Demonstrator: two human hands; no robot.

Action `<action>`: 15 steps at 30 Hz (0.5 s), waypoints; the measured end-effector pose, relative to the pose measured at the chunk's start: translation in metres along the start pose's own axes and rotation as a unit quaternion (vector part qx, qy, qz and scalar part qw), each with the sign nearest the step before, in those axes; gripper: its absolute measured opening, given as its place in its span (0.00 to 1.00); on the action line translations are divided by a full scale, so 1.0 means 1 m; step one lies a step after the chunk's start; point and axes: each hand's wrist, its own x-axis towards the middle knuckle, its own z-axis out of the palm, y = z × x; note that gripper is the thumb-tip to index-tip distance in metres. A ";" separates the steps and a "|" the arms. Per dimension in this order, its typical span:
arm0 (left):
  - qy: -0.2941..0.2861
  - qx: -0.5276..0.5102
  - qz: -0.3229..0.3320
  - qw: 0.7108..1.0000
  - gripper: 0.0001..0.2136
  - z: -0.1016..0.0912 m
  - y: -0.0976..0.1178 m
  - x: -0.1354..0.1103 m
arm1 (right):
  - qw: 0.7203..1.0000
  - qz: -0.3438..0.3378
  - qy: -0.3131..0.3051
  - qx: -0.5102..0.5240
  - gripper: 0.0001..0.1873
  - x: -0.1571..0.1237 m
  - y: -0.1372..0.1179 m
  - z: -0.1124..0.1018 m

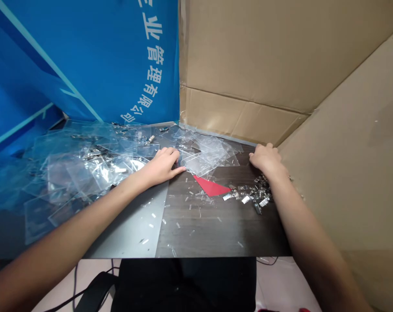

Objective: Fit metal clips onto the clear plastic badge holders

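Observation:
My left hand [165, 164] rests at the middle of the dark table, its thumb stretched out and apart from the bent fingers. The thumb tip meets the near edge of a loose pile of clear plastic bags [209, 151]; no held thing shows in this hand. Toward the table's right back corner, my right hand [266, 159] lies low with its fingers apart, the fingertips partly hidden behind it. A heap of small shiny metal pieces [259, 190] sits just nearer to me, partly under the right forearm. Between the hands, a red flat piece [212, 187] pokes out below the bags.
Many more clear bags [82, 173], some with metal pieces inside, cover the table's left side. Small clear slips [178, 225] are scattered on the table [212, 242] and on a grey sheet [128, 238]. Cardboard walls [242, 52] and a blue printed panel [102, 56] enclose the table.

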 end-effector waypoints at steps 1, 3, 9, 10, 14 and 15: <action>0.005 -0.010 -0.004 1.000 0.17 0.001 0.000 0.000 | 1.000 0.002 -0.005 0.000 0.26 0.005 0.003 0.003; 0.013 -0.029 -0.006 0.999 0.16 0.002 -0.001 0.000 | 1.000 -0.003 -0.009 0.002 0.24 0.011 0.007 0.008; 0.020 -0.068 -0.022 0.997 0.26 0.009 -0.005 0.000 | 0.999 -0.019 0.026 0.010 0.22 0.013 0.013 0.008; 0.016 -0.071 -0.019 0.997 0.29 0.011 -0.004 0.001 | 0.999 -0.023 0.031 0.010 0.22 0.012 0.013 0.007; -0.010 -0.064 -0.002 0.998 0.36 0.012 -0.003 0.002 | 0.999 -0.040 0.032 0.005 0.19 0.008 0.012 0.007; -0.017 -0.064 -0.002 0.998 0.37 0.011 -0.004 0.003 | 0.999 -0.042 0.029 0.001 0.19 0.008 0.012 0.007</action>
